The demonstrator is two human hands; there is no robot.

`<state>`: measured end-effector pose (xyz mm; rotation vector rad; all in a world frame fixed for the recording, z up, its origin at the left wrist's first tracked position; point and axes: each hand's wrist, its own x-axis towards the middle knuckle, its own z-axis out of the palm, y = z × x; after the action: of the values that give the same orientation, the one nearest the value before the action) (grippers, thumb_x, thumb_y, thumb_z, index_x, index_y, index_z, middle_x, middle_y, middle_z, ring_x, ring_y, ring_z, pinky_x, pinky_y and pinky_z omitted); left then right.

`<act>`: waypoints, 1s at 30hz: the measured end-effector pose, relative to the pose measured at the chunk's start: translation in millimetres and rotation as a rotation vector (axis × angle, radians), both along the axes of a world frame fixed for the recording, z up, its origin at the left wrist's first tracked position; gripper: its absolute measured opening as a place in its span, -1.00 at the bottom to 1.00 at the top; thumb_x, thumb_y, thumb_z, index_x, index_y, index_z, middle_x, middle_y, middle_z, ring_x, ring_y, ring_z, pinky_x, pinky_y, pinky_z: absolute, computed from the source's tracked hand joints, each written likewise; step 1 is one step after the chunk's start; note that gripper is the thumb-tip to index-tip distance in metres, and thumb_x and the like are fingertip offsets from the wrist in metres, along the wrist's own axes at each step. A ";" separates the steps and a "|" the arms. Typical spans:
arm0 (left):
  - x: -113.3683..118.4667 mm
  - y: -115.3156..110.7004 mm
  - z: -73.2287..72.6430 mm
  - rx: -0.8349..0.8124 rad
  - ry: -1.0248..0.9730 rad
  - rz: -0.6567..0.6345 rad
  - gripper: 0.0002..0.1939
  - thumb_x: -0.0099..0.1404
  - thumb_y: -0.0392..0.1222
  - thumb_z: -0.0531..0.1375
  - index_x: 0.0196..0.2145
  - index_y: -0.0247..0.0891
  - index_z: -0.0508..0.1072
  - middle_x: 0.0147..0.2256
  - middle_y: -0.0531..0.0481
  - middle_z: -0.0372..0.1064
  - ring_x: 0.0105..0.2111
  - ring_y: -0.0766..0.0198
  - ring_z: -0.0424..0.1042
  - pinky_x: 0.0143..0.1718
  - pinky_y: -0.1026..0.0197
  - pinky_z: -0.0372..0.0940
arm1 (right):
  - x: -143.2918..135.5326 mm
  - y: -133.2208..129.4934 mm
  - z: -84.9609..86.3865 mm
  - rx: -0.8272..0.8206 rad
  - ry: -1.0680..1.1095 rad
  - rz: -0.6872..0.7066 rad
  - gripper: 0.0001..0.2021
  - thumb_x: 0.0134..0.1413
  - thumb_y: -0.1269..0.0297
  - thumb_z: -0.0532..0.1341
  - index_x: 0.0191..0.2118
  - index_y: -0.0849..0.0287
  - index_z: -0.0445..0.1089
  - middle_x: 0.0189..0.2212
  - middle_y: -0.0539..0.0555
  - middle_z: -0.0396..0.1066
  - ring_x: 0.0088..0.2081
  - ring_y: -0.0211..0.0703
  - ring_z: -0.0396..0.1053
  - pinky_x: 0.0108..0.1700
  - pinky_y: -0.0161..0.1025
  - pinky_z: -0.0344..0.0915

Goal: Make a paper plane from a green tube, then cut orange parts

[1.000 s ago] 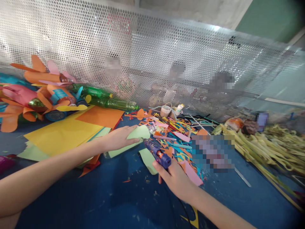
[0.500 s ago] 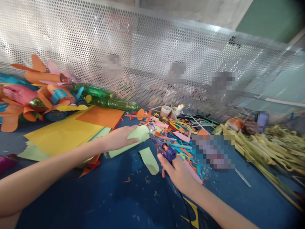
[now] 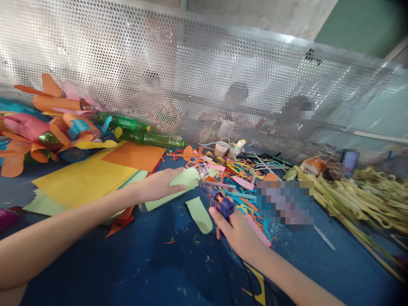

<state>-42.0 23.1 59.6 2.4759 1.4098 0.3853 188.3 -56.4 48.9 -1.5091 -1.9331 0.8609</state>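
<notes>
Head view: our left hand (image 3: 164, 183) clasps, likely steadying, the paper-wrapped bottle (image 3: 190, 178); our right hand (image 3: 240, 233) grips a glue gun (image 3: 218, 200) alongside.

Left hand (image 3: 162, 185) around a paper-wrapped bottle (image 3: 188, 178) — right hand (image 3: 238, 233) around a glue gun (image 3: 217, 198) — blue surface (image 3: 134, 265) below.
</notes>
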 end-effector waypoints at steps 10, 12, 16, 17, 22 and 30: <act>-1.6 1.5 -0.5 -0.018 0.005 -0.008 -0.23 0.20 0.29 -0.12 0.21 -0.26 -0.02 0.16 -0.18 0.08 0.10 0.03 0.16 0.08 0.06 0.07 | 40.6 23.2 23.7 0.278 -0.009 -0.076 -0.65 0.15 -0.02 -0.04 -0.31 0.17 0.25 -0.59 -0.02 0.25 -0.62 -0.23 0.28 -0.54 -0.29 0.23; -2.2 1.1 2.0 -0.021 0.022 -0.006 -0.23 0.19 0.30 -0.12 0.21 -0.26 -0.01 0.16 -0.17 0.08 0.09 0.02 0.17 0.08 0.06 0.08 | 55.6 35.3 31.3 0.509 -0.231 -0.144 -0.68 0.10 0.00 0.04 -0.24 0.18 0.27 -0.45 0.08 0.34 -0.43 -0.11 0.35 -0.37 -0.21 0.27; -3.6 0.5 8.6 -0.029 0.053 -0.001 -0.21 0.19 0.30 -0.11 0.21 -0.28 -0.02 0.17 -0.17 0.06 0.10 0.01 0.15 0.08 0.05 0.07 | 82.0 60.3 20.9 0.533 -0.633 -0.054 -0.69 0.06 0.09 0.11 -0.15 0.20 0.24 -0.21 0.20 0.28 -0.21 0.04 0.34 -0.25 -0.16 0.26; -4.0 0.6 9.8 -0.032 0.057 0.000 -0.21 0.19 0.30 -0.12 0.21 -0.28 -0.02 0.17 -0.17 0.05 0.10 0.01 0.15 0.09 0.05 0.06 | 87.3 65.4 13.9 0.477 -0.707 -0.033 -0.67 0.04 0.12 0.13 -0.11 0.20 0.22 -0.16 0.22 0.25 -0.21 0.04 0.35 -0.27 -0.17 0.27; -5.8 2.3 10.1 -0.041 0.053 -0.003 -0.20 0.18 0.32 -0.13 0.21 -0.27 -0.01 0.18 -0.17 0.04 0.11 0.02 0.13 0.10 0.03 0.05 | 108.3 80.5 -14.8 0.246 -0.816 0.105 -0.71 0.00 0.24 0.15 -0.11 0.16 0.23 -0.11 0.17 0.17 -0.26 -0.04 0.39 -0.30 -0.20 0.28; -4.4 3.0 4.4 -0.055 0.048 -0.014 -0.21 0.18 0.31 -0.11 0.21 -0.25 -0.02 0.17 -0.16 0.07 0.10 0.03 0.15 0.08 0.07 0.09 | 99.6 68.4 0.2 0.404 -0.939 0.064 -0.60 -0.11 0.09 0.24 -0.13 0.15 0.30 -0.12 0.18 0.28 -0.10 0.13 0.27 -0.16 -0.04 0.24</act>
<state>-46.4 26.1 64.0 2.4657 1.4014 0.2818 287.9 12.0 49.1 -1.7402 -2.5713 -0.3229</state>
